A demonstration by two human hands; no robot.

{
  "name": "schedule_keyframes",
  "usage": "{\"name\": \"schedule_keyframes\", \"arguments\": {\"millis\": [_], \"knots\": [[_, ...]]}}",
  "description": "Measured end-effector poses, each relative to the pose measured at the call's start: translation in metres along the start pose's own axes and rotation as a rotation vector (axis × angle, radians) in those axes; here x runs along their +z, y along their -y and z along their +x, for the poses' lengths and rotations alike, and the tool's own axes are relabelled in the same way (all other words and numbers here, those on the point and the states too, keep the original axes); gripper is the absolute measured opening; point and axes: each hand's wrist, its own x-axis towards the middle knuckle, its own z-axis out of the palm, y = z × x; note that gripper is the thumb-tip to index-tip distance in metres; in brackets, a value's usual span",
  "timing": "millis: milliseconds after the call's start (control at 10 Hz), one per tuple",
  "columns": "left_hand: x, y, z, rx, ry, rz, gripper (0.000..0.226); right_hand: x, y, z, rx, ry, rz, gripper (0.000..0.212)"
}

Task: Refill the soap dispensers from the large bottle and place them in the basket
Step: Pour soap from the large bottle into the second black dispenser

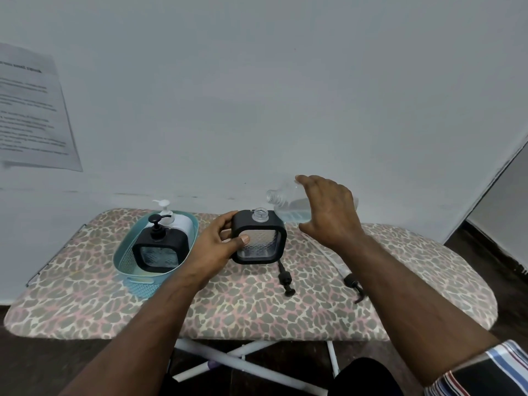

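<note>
A square black-framed dispenser [260, 240] with an open clear neck stands upright on the board, and my left hand [219, 242] grips its left side, thumb on its front. My right hand [328, 211] holds the large clear bottle [281, 205], tilted with its open mouth pointing left above and behind the dispenser's neck; pale blue liquid lies in the bottle's lower part. A teal basket [125, 262] at the left holds a black dispenser [160, 247] and a white dispenser [174, 221], both with pumps on.
A black pump [285, 278] lies on the leopard-print ironing board [257, 307] in front of the open dispenser. Another black pump with a clear tube [352, 282] lies to the right. A white wall stands close behind, with a paper sheet [31, 110] at the left.
</note>
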Motion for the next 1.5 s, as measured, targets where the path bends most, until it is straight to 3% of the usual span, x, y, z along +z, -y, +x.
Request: {"name": "schedule_keyframes", "arguments": {"millis": [1500], "knots": [[0.002, 0.004, 0.01, 0.004, -0.013, 0.038, 0.049, 0.002, -0.01, 0.018, -0.135, 0.061, -0.212, 0.104]]}}
